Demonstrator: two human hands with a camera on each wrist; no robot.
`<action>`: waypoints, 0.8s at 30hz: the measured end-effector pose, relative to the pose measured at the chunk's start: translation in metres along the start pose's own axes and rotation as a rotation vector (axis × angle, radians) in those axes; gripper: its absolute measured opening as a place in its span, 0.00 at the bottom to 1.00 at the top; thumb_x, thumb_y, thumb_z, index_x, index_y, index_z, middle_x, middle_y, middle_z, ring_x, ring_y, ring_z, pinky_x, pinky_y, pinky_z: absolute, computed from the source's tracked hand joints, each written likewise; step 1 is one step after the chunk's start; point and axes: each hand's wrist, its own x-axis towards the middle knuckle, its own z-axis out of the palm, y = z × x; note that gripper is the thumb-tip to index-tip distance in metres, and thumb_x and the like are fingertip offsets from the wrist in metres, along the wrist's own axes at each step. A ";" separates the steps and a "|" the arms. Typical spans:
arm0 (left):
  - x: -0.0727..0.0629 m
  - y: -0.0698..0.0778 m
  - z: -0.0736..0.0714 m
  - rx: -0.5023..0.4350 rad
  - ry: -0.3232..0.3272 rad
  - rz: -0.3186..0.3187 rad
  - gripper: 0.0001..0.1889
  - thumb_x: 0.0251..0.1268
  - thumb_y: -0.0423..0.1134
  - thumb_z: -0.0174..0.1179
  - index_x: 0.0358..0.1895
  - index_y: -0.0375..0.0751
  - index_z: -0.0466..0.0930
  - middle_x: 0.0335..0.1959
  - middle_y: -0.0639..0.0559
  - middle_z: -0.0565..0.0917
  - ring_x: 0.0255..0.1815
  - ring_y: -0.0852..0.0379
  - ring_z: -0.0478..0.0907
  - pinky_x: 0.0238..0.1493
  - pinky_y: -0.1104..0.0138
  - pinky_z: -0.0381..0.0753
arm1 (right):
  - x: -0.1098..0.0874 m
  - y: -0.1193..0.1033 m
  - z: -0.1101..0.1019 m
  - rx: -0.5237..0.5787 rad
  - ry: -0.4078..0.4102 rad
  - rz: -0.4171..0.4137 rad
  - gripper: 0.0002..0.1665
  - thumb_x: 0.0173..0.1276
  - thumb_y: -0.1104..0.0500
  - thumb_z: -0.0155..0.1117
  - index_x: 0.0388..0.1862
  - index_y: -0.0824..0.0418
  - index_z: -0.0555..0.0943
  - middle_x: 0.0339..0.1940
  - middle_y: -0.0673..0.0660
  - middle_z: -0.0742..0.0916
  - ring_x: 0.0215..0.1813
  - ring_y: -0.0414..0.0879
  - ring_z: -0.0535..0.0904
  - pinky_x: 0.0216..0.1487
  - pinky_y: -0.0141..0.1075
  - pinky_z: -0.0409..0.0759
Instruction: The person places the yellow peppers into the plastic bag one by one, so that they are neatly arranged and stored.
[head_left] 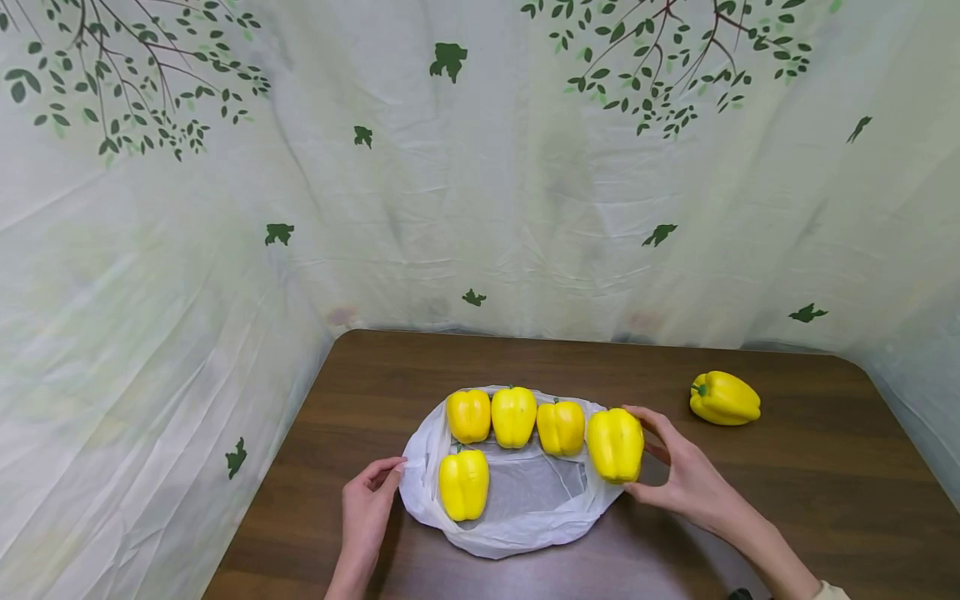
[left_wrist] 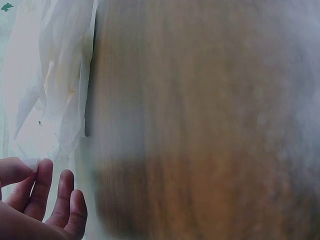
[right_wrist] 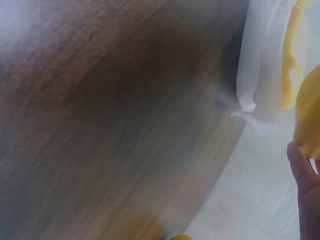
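Note:
A white plastic bag (head_left: pixel 510 533) lies spread on the table with its mouth facing up. Inside are several yellow bell peppers: three side by side along the back, such as the back-left pepper (head_left: pixel 468 417), and one front-left pepper (head_left: pixel 463 485). My left hand (head_left: pixel 366 504) pinches the bag's left rim between thumb and fingertips, seen also in the left wrist view, where the hand (left_wrist: pixel 42 200) is at lower left. In my right hand (head_left: pixel 686 475) another bell pepper (head_left: pixel 615 446) is held between thumb and fingers, over the bag's right rim.
One more yellow bell pepper (head_left: pixel 724 398) lies on its side at the back right of the brown wooden table (head_left: pixel 810 467). A pale curtain (head_left: pixel 480 208) with leaf prints hangs behind the table and along its left side.

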 end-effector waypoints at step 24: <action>0.000 -0.001 0.000 0.002 0.010 -0.002 0.08 0.67 0.33 0.62 0.43 0.35 0.87 0.41 0.43 0.86 0.40 0.56 0.79 0.40 0.74 0.76 | 0.015 -0.005 0.016 0.009 -0.111 -0.056 0.59 0.42 0.60 0.85 0.71 0.47 0.63 0.67 0.46 0.73 0.63 0.45 0.71 0.55 0.48 0.78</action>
